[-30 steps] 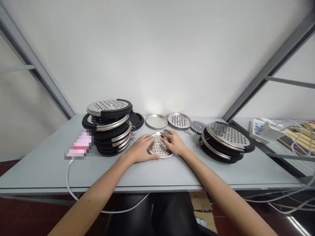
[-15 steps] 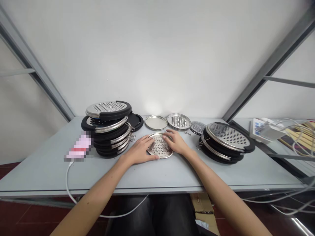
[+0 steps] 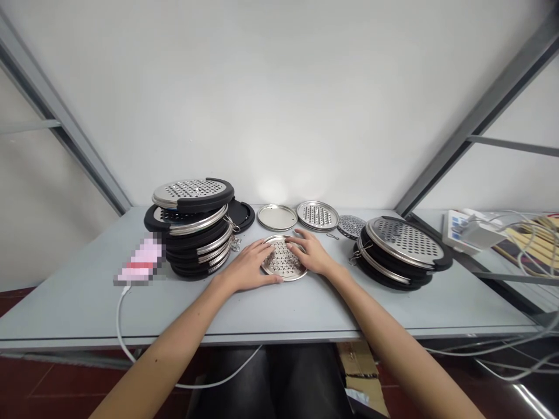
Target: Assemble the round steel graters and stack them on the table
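Observation:
A round metal grater plate (image 3: 283, 262) lies flat on the table in front of me, its raised teeth facing up. On its left rim rests my left hand (image 3: 251, 267), fingers stretched out and the thumb along the near edge. My right hand (image 3: 312, 253) touches the plate from the right with its fingers spread over the rim. Behind the plate are a plain metal disc (image 3: 277, 217) and another round grater plate (image 3: 318, 215). A small wire hook (image 3: 332, 236) lies near that second plate. A dark perforated disc (image 3: 350, 226) is farther right.
A tall stack of black-rimmed round graters (image 3: 196, 233) stands at the left, with a black round holder (image 3: 241, 216) behind it. A shorter grater stack (image 3: 402, 253) is at the right. A blurred pink device (image 3: 142, 262) with a white cable lies left. A power strip (image 3: 471, 230) sits far right.
The right fingers have shifted very slightly on the plate's rim. Both hands otherwise stay where they were, and the plate has not visibly moved.

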Tool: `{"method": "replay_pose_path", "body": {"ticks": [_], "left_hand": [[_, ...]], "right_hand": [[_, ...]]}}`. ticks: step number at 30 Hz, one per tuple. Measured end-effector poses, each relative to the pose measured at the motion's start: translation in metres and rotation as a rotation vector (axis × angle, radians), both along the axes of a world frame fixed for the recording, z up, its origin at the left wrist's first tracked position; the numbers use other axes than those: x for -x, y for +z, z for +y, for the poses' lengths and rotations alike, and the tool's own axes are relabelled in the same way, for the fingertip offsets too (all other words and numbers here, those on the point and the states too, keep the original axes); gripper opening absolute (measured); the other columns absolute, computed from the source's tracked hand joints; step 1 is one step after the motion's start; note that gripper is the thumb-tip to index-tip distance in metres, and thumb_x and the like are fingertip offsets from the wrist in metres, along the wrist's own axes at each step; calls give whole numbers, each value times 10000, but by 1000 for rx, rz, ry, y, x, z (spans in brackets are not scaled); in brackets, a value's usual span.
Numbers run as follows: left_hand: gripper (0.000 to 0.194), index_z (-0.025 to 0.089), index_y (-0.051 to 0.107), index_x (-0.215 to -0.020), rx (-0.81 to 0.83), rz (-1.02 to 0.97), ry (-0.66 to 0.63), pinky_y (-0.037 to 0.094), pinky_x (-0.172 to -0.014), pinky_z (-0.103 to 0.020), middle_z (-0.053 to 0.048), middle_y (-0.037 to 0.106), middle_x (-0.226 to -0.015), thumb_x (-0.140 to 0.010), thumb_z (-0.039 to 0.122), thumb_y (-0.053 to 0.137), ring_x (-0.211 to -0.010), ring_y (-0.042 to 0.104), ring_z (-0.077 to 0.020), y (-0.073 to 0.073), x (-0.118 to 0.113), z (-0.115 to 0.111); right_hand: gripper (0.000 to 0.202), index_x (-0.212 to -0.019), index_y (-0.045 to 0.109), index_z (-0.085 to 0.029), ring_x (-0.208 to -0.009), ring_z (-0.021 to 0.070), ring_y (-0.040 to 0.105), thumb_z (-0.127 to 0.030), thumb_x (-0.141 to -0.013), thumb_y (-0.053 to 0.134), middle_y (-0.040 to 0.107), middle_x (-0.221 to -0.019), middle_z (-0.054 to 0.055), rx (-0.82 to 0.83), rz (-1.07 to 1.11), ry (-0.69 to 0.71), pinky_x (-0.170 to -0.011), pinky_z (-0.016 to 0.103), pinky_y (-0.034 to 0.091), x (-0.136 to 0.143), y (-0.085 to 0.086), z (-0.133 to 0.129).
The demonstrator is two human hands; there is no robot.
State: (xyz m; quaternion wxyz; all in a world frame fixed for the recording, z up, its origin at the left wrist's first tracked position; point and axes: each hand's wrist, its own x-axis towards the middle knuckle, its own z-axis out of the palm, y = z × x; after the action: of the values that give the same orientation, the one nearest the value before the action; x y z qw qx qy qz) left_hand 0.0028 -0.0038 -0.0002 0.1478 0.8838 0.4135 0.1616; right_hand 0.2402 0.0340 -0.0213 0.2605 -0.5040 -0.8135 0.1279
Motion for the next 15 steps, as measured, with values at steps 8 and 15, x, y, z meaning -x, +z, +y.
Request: {"method": "replay_pose_path", "body": {"ticks": [8, 15], "left_hand": [[819, 197, 471, -1383, 21, -26, 7, 297, -1140, -477, -125, 455, -1462, -733, 658, 663, -1408, 312, -323, 0, 1, 0], [874, 178, 438, -1408, 27, -5, 21, 290, -1148, -460, -139, 434, -1472, -727, 681, 652, -1410, 307, -309, 0, 2, 1]], "right_hand": [[443, -1215, 667, -245, -1320, 309, 424, -499, -937, 433, 491, -1412, 120, -90, -112, 26, -1090, 515, 341, 3, 2, -3], [446, -1198, 678, -209, -1304, 311, 450, -496, -914, 487, 505, -1395, 152, -69, -47, 21, -1084, 501, 357, 6, 2, -4]]}}
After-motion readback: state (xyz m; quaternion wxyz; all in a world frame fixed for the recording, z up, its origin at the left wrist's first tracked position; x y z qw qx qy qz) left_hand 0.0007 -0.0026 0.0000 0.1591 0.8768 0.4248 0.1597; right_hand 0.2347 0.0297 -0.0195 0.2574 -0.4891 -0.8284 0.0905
